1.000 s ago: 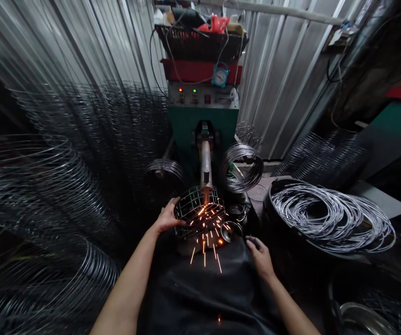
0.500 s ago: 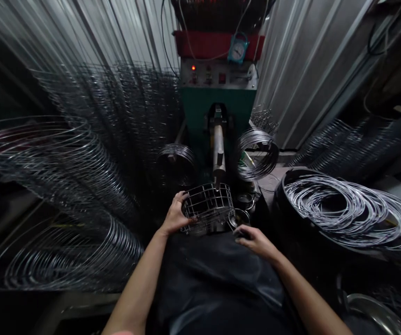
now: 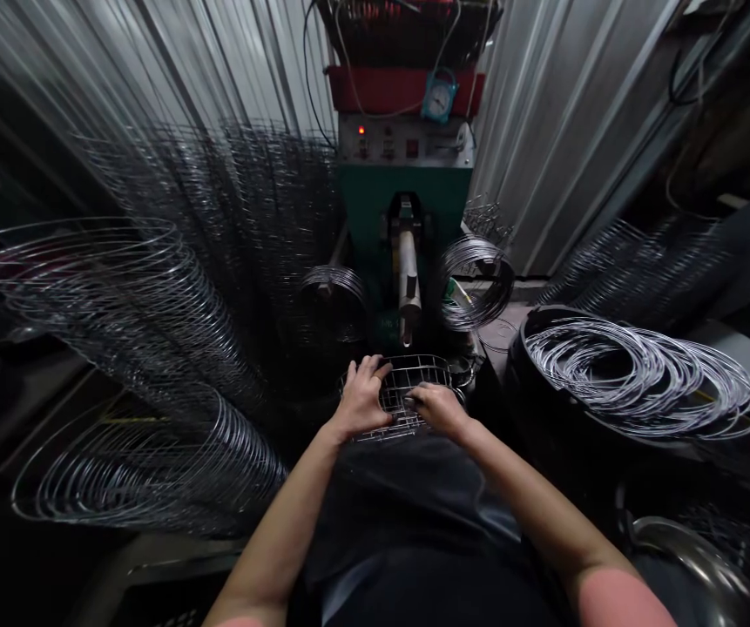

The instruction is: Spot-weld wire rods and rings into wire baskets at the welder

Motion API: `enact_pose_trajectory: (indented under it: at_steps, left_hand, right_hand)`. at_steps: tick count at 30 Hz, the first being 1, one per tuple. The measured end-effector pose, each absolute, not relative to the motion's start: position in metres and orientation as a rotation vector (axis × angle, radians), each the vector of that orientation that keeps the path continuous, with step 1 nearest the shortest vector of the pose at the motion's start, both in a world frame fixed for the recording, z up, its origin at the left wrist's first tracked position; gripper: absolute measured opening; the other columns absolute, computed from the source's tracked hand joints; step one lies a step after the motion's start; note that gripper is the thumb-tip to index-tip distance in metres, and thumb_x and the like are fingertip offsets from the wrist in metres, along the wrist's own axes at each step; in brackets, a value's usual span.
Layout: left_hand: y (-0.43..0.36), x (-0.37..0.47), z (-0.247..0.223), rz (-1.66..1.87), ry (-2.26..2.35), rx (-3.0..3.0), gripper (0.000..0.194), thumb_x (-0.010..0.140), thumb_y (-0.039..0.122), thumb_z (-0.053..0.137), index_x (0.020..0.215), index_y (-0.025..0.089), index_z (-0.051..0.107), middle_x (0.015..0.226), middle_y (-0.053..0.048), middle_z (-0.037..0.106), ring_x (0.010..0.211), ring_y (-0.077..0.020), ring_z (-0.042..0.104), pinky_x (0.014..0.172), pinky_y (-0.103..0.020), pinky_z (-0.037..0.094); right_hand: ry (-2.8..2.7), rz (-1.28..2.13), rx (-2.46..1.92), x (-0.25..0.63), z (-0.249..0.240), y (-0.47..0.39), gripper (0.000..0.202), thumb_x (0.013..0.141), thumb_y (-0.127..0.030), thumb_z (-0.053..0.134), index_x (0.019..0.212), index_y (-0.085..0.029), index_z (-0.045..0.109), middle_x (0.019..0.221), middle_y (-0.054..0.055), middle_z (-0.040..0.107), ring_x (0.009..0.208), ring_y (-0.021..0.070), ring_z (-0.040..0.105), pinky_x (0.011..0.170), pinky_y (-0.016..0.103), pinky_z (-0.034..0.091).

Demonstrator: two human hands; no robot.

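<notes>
A wire basket (image 3: 417,373) lies low in front of me, just below the tip of the green machine's metal arm (image 3: 407,287). My left hand (image 3: 362,401) grips its left side, thumb toward me and fingers over the wires. Over the basket's near right part is my right hand (image 3: 438,406), its fingers pinched together; whatever is between them is too small and dark to make out. Behind that hand, small metal rings (image 3: 462,374) show at the basket's right. Black cloth (image 3: 414,505) covers my lap under both forearms.
Tall stacks of wire frames (image 3: 172,322) crowd the left. On the right, a black tub (image 3: 524,348) holds loose wire rings (image 3: 636,374). Coiled wire rings (image 3: 476,283) hang beside the machine (image 3: 365,187), which carries a red light and a blue clock (image 3: 438,96). A shiny metal bowl (image 3: 688,553) sits lower right.
The basket has dropped away from the machine arm's tip toward me and tipped. My left hand has shifted right along with it. My right hand has moved left and up, over the basket.
</notes>
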State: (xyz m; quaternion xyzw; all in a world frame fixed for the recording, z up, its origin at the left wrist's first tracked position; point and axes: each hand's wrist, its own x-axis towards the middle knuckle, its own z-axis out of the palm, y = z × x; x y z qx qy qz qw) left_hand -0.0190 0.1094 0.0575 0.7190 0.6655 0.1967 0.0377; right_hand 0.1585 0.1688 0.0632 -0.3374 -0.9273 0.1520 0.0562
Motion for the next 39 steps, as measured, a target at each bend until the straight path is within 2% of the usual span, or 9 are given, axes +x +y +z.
enact_pose_trajectory:
  at_steps: [5,9,16,21,23,27,32,35,39]
  left_hand:
    - [0.120,-0.022,0.053,0.640,1.980,2.171,0.088,0.052,0.031,0.076,0.131,0.011,0.043,0.142,-0.021,0.036,0.134,-0.0378,0.029,0.111,-0.056,0.018]
    - [0.132,-0.025,0.052,0.648,1.936,2.154,0.088,0.051,0.030,0.076,0.131,0.016,0.042,0.143,-0.018,0.036,0.134,-0.0371,0.029,0.111,-0.057,0.018]
    - [0.148,-0.033,0.049,0.662,1.905,2.123,0.089,0.052,0.030,0.077,0.132,0.016,0.040,0.143,-0.018,0.035,0.136,-0.0351,0.027,0.111,-0.054,0.018]
    - [0.151,-0.031,0.047,0.668,1.927,2.152,0.089,0.052,0.031,0.076,0.132,0.018,0.040,0.142,-0.017,0.037,0.134,-0.0355,0.030,0.110,-0.056,0.020]
    - [0.150,-0.029,0.047,0.639,1.941,2.174,0.090,0.051,0.029,0.076,0.132,0.017,0.040,0.142,-0.018,0.036,0.134,-0.0364,0.029,0.110,-0.057,0.018]
    - [0.144,-0.028,0.045,0.596,1.939,2.203,0.089,0.050,0.028,0.076,0.131,0.016,0.042,0.143,-0.019,0.035,0.134,-0.0387,0.028,0.110,-0.058,0.017]
    - [0.137,-0.035,0.039,0.622,1.988,2.178,0.087,0.052,0.028,0.076,0.131,0.016,0.041,0.143,-0.019,0.035,0.133,-0.0395,0.029,0.110,-0.059,0.017]
    - [0.133,-0.035,0.039,0.661,1.998,2.189,0.088,0.052,0.029,0.075,0.131,0.017,0.039,0.142,-0.018,0.035,0.133,-0.0402,0.029,0.109,-0.061,0.016]
    - [0.127,-0.030,0.043,0.675,2.011,2.193,0.087,0.054,0.032,0.076,0.130,0.015,0.039,0.141,-0.019,0.036,0.133,-0.0389,0.028,0.110,-0.059,0.015]
  right_hand:
    - [-2.900,0.521,-0.895,0.170,0.074,0.175,0.036,0.083,-0.026,0.060,0.119,-0.020,0.059,0.110,0.009,0.063,0.093,0.0193,0.062,0.076,0.027,0.046]
    - [-2.903,0.537,-0.902,0.167,0.073,0.183,0.028,0.082,-0.015,0.058,0.110,-0.019,0.063,0.101,0.008,0.066,0.093,0.0181,0.062,0.077,0.026,0.045]
    - [-2.870,0.444,-0.931,0.163,0.065,0.198,0.019,0.084,-0.019,0.057,0.100,-0.021,0.068,0.094,0.006,0.068,0.084,0.0169,0.064,0.070,0.024,0.045]
    - [-2.864,0.490,-0.921,0.161,0.055,0.203,0.030,0.081,-0.021,0.061,0.111,-0.021,0.065,0.103,0.008,0.068,0.089,0.0197,0.066,0.075,0.027,0.048]
    - [-2.760,0.594,-0.905,0.162,0.055,0.202,0.028,0.080,-0.021,0.062,0.108,-0.019,0.066,0.102,0.009,0.069,0.090,0.0202,0.066,0.077,0.028,0.048]
    - [-2.330,0.981,-0.866,0.184,0.069,0.191,0.014,0.080,-0.027,0.062,0.086,-0.017,0.070,0.086,0.006,0.072,0.081,0.0168,0.066,0.076,0.026,0.048]
    - [-2.022,1.378,-1.190,0.250,0.053,0.164,0.023,0.081,-0.036,0.057,0.084,-0.017,0.069,0.082,0.004,0.071,0.079,0.0186,0.066,0.072,0.028,0.050]
    - [-2.147,1.216,-1.525,0.283,0.015,0.149,0.020,0.081,-0.025,0.053,0.092,-0.016,0.068,0.090,0.006,0.071,0.085,0.0210,0.066,0.075,0.030,0.049]
    - [-2.645,0.685,-1.902,0.298,-0.021,0.134,0.022,0.088,-0.020,0.044,0.093,-0.016,0.065,0.092,0.012,0.069,0.087,0.0248,0.066,0.071,0.031,0.046]
